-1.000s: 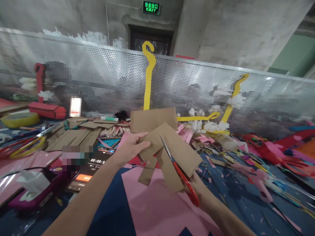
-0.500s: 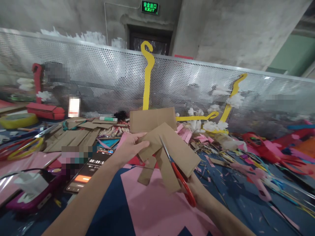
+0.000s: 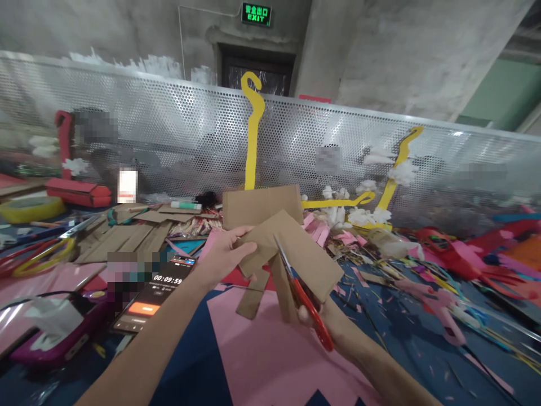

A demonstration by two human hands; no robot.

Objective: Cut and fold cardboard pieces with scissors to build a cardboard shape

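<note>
My left hand (image 3: 224, 256) pinches the left part of a bent brown cardboard piece (image 3: 315, 262), thumb on top. In my right hand (image 3: 338, 327) are red-handled scissors (image 3: 310, 313). Their blades point up and away from me, lying at the cardboard's middle. A narrow cardboard flap (image 3: 282, 290) hangs below the blades, partly cut from the piece. Another small strip (image 3: 252, 299) shows under my left hand, over the pink sheet (image 3: 262, 349) on the blue tabletop. The right fingers are mostly hidden by the scissors and cardboard.
Just behind stands a cardboard box (image 3: 262, 206) with a yellow hooked strip (image 3: 252, 135) rising behind it. A phone timer (image 3: 163, 290) and purple power bank (image 3: 63, 332) lie left. A pink glue gun (image 3: 448, 321) lies right, among scraps. A perforated metal screen (image 3: 190, 129) closes the back.
The right hand and scissor handles have shifted slightly up and left. The hanging flap looks narrower, turned more edge-on. The left hand keeps its hold nearly unmoved.
</note>
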